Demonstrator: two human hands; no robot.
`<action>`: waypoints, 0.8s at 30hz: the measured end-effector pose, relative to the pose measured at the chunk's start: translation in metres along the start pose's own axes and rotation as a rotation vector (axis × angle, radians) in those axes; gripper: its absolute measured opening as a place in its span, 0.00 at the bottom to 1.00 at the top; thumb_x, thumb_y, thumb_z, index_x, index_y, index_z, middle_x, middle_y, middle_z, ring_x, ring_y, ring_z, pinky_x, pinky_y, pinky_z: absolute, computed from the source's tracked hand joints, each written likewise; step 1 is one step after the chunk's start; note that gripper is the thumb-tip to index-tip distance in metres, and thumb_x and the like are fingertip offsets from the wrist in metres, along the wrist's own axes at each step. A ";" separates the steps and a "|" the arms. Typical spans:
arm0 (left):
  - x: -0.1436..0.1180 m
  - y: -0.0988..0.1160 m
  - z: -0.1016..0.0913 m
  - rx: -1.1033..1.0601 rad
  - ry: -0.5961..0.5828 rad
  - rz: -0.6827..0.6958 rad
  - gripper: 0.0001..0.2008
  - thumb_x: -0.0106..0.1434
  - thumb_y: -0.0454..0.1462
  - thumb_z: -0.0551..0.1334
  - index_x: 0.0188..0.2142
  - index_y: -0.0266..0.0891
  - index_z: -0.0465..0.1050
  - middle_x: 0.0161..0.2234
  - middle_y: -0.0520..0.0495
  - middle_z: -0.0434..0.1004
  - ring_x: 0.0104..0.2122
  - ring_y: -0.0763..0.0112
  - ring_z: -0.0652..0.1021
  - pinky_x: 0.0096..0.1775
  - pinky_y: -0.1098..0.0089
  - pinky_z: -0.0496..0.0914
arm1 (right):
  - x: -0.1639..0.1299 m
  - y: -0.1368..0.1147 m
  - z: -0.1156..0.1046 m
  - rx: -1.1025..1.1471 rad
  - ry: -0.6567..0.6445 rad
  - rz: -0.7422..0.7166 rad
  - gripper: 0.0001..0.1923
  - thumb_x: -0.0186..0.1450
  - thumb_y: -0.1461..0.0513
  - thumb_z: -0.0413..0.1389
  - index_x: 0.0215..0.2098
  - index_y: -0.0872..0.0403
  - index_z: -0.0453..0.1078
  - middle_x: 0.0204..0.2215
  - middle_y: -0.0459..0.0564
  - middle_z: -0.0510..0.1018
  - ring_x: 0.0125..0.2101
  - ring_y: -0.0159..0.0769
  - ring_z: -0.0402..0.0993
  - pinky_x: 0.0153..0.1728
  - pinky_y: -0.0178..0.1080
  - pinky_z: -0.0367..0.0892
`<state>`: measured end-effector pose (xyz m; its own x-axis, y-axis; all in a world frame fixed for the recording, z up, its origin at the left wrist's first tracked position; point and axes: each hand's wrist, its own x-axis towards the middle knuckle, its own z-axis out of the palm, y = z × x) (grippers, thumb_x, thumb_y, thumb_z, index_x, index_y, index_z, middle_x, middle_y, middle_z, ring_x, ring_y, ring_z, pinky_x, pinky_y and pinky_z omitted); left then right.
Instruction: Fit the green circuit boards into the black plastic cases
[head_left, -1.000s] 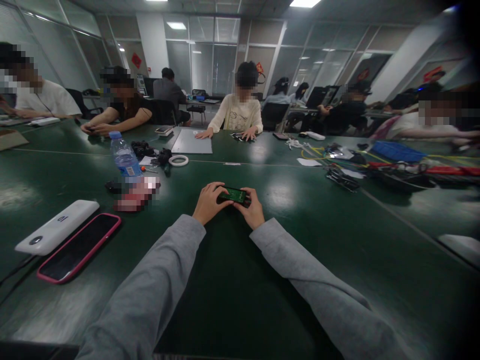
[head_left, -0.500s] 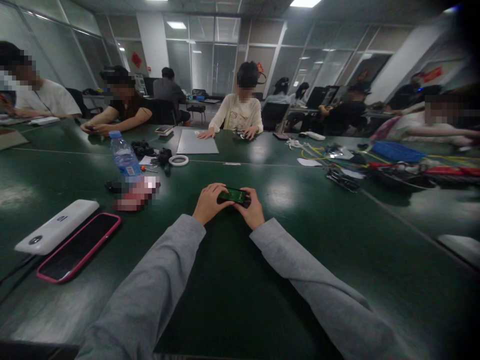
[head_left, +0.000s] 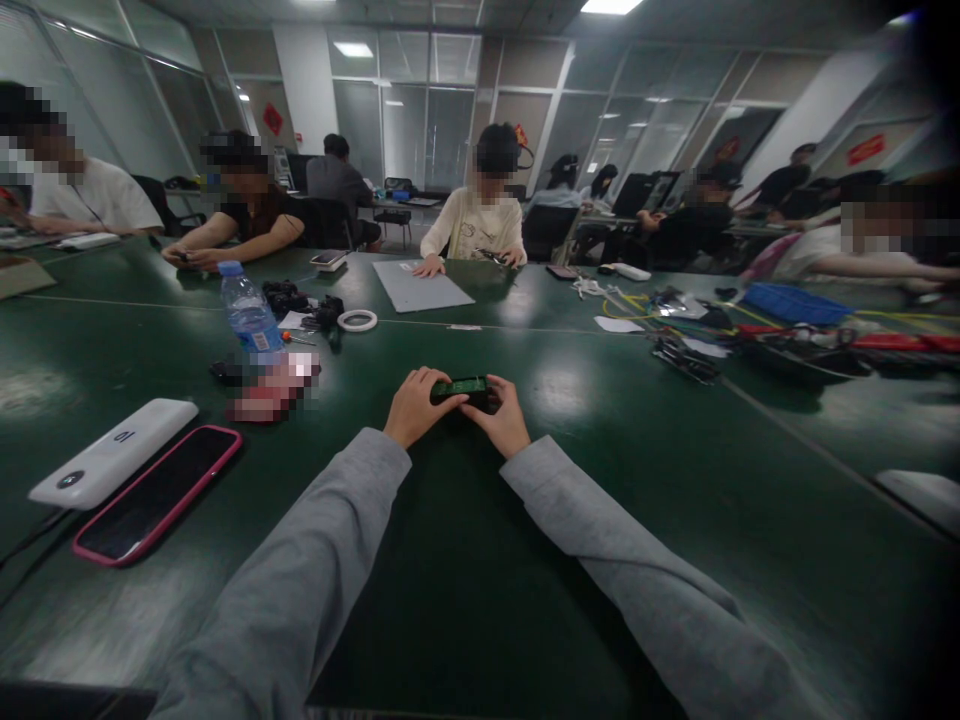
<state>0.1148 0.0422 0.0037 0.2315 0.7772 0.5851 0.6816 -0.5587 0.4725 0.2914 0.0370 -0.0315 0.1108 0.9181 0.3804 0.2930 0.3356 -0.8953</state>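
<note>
Between my two hands is a small green circuit board (head_left: 468, 384) in a black casing. My left hand (head_left: 415, 408) grips its left end, thumb along the near edge and fingers on the far side. On the right end, my right hand (head_left: 505, 416) is closed round it, with thumb and fingers pinching the casing. The board tilts so that its green face shows only as a narrow strip. Both hands are just over the green tabletop (head_left: 480, 560); whether the casing touches it I cannot tell.
To the left lie a pink-framed phone (head_left: 161, 495), a white power bank (head_left: 116, 452) and a water bottle (head_left: 251, 315). Behind them is a tape roll (head_left: 357, 320). Cables and a blue tray (head_left: 795, 303) lie right. Opposite, a person (head_left: 480, 220) touches a flat grey panel (head_left: 424, 288).
The circuit board has tilted, and less of its green face shows. My hands have barely shifted. Across the table, the grey panel has turned and slid to the right under the person's hand.
</note>
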 end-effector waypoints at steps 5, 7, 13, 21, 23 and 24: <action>-0.002 0.004 0.004 -0.206 -0.046 -0.107 0.17 0.60 0.50 0.56 0.41 0.42 0.69 0.38 0.47 0.71 0.39 0.67 0.72 0.43 0.64 0.66 | 0.004 0.004 -0.001 0.168 0.055 0.087 0.38 0.46 0.50 0.65 0.49 0.54 0.57 0.37 0.51 0.72 0.38 0.39 0.72 0.41 0.44 0.69; -0.003 0.005 0.010 -0.340 -0.093 -0.157 0.18 0.59 0.49 0.57 0.45 0.42 0.68 0.40 0.46 0.72 0.40 0.67 0.73 0.44 0.64 0.66 | 0.007 0.006 -0.002 0.214 0.104 0.140 0.36 0.46 0.49 0.65 0.48 0.54 0.58 0.37 0.51 0.73 0.37 0.39 0.72 0.40 0.44 0.69; -0.004 0.009 0.031 -0.698 -0.138 -0.356 0.31 0.54 0.47 0.64 0.54 0.38 0.60 0.42 0.41 0.71 0.43 0.65 0.73 0.47 0.60 0.66 | 0.012 0.011 -0.003 0.239 0.217 0.208 0.36 0.46 0.47 0.64 0.47 0.54 0.58 0.38 0.51 0.72 0.38 0.37 0.72 0.40 0.42 0.70; -0.004 0.017 0.030 -1.005 -0.135 -0.539 0.37 0.53 0.44 0.66 0.59 0.40 0.52 0.46 0.40 0.69 0.43 0.65 0.74 0.47 0.61 0.67 | -0.002 -0.001 0.007 0.180 0.075 0.113 0.43 0.56 0.45 0.56 0.60 0.55 0.44 0.50 0.59 0.68 0.49 0.41 0.68 0.50 0.46 0.64; -0.004 0.018 0.030 -1.052 -0.113 -0.565 0.37 0.53 0.43 0.66 0.59 0.41 0.53 0.46 0.41 0.70 0.43 0.66 0.74 0.47 0.61 0.67 | -0.007 -0.002 0.010 0.130 0.071 0.089 0.47 0.58 0.44 0.53 0.64 0.55 0.37 0.54 0.60 0.63 0.52 0.42 0.65 0.53 0.47 0.62; -0.003 0.019 0.030 -1.073 -0.106 -0.574 0.36 0.53 0.42 0.66 0.58 0.42 0.53 0.46 0.41 0.70 0.43 0.66 0.74 0.47 0.62 0.67 | -0.009 -0.002 0.011 0.113 0.070 0.085 0.48 0.58 0.44 0.53 0.64 0.56 0.34 0.56 0.61 0.62 0.53 0.42 0.64 0.54 0.47 0.61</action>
<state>0.1475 0.0380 -0.0091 0.1753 0.9813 0.0799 -0.2035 -0.0433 0.9781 0.2789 0.0302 -0.0357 0.1982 0.9286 0.3137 0.1712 0.2824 -0.9439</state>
